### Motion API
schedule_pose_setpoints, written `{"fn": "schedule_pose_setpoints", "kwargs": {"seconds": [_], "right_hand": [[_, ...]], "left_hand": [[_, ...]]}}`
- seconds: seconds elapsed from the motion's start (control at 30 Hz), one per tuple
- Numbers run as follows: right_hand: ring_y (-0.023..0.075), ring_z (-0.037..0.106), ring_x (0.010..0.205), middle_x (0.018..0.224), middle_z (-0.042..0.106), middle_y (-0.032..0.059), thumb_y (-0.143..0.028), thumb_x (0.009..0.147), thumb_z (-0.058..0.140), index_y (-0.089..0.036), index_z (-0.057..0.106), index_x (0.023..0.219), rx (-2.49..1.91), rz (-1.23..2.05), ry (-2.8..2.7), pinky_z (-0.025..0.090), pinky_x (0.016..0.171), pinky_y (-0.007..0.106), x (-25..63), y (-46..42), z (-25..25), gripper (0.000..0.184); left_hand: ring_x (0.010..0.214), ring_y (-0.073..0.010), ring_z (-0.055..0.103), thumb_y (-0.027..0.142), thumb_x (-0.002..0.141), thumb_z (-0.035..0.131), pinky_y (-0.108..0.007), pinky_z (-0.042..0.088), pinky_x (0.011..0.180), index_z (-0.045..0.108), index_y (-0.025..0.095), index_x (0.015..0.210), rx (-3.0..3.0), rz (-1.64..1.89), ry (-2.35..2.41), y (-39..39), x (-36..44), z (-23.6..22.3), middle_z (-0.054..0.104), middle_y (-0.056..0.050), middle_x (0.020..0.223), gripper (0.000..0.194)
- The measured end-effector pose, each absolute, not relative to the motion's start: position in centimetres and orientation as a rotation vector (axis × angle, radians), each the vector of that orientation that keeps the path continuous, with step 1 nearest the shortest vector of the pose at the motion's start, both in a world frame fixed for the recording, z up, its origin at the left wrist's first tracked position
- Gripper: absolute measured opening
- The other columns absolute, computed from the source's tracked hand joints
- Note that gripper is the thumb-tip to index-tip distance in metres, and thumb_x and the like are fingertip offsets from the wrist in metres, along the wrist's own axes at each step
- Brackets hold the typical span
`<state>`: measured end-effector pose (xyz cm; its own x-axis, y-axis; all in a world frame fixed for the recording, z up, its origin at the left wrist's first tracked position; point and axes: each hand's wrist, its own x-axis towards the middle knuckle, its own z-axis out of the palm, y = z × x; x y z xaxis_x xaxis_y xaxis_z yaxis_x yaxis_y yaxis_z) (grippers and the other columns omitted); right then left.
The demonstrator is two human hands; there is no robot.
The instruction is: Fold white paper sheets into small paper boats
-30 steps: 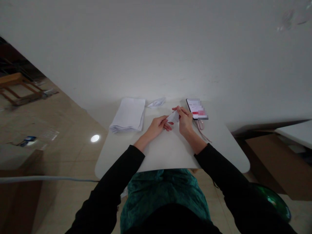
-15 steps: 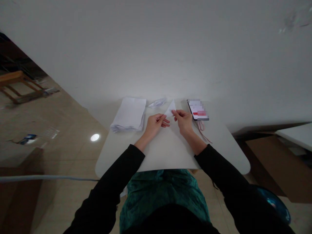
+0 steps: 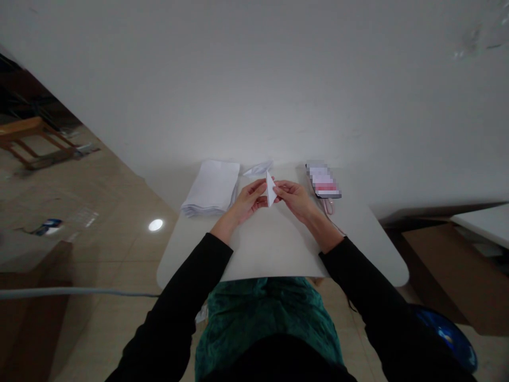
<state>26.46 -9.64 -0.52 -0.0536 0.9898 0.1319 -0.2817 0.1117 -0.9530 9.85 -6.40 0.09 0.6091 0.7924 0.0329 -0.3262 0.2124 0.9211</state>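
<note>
**Left hand:** the left hand [image 3: 247, 202] is raised over the middle of the table, at about 11 o'clock from the person's chest, and holds the left side of the paper.

**Right hand:** the right hand [image 3: 293, 200] mirrors it at about 1 o'clock, holding the paper's right side.

**Finger state:** neither hand is clenched into a fist or released. The left fingers [image 3: 260, 187] and right fingers [image 3: 281, 188] are grasping the paper between them, though the exact fingertip contact is too small to tell.

**Folded white paper:** the folded white paper [image 3: 271, 189] stands between the hands, above the table, as a narrow triangle with its point at 12 o'clock.

**Paper stack:** a neat stack of white paper [image 3: 210, 188] lies on the table at 9 to 10 o'clock from the hands, well clear of the left hand.

**Loose paper:** a small crumpled white paper piece [image 3: 257, 169] lies at the stack's 2 o'clock, just behind the left hand.

**Phone:** a smartphone [image 3: 323, 179], its screen pixelated, lies at 2 o'clock from the right hand, with a thin pink cable [image 3: 328, 207] running from its lower end.

**Table:** a white rounded table [image 3: 270, 252] bears all of this and stands against a white wall [image 3: 254, 79].

**Clothing:** black sleeves [image 3: 178, 302] cover both forearms, and a green patterned garment [image 3: 266, 323] shows below the table edge.

**Floor:** a wooden stool [image 3: 27, 135] stands on the beige tile floor [image 3: 115, 239] at 10 o'clock, and a cardboard box [image 3: 441, 270] sits at 4 o'clock.
</note>
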Motion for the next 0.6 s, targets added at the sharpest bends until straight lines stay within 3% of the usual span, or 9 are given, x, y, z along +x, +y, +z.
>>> {"fn": "schedule_pose_setpoints", "kwargs": {"seconds": [0.23, 0.4, 0.6], "right_hand": [[0.0107, 0.057, 0.063, 0.077, 0.065, -0.0024, -0.043, 0.058, 0.086, -0.022, 0.048, 0.069, -0.909, 1.187, -0.969, 0.047, 0.060, 0.026, 25.88, -9.71, -0.55, 0.045], [0.0134, 0.060, 0.066, 0.084, 0.066, 0.0016, -0.050, 0.065, 0.080, -0.021, 0.056, 0.070, -1.023, 0.980, -1.118, 0.052, 0.063, 0.029, 25.84, -9.64, -0.73, 0.038], [0.0218, 0.063, 0.092, 0.093, 0.069, 0.0051, -0.051, 0.071, 0.075, -0.023, 0.067, 0.083, -1.127, 0.769, -1.293, 0.054, 0.072, 0.034, 25.55, -9.74, -1.08, 0.032]], "left_hand": [[0.083, -0.0208, 0.074, 0.040, 0.083, 0.071, -0.026, 0.060, 0.067, 0.059, 0.019, 0.121, 1.024, 0.818, 0.509, -6.46, 9.91, 0.44, 0.071, -0.013, 0.117, 0.045], [0.079, -0.0198, 0.074, 0.040, 0.080, 0.074, -0.033, 0.060, 0.073, 0.056, 0.018, 0.103, 1.022, 0.915, 0.560, -6.04, 10.12, 0.06, 0.071, -0.013, 0.115, 0.037], [0.087, -0.0193, 0.073, 0.044, 0.081, 0.072, -0.036, 0.059, 0.079, 0.055, 0.017, 0.094, 1.138, 1.025, 0.599, -6.00, 10.27, -0.25, 0.069, -0.013, 0.119, 0.034]]}}
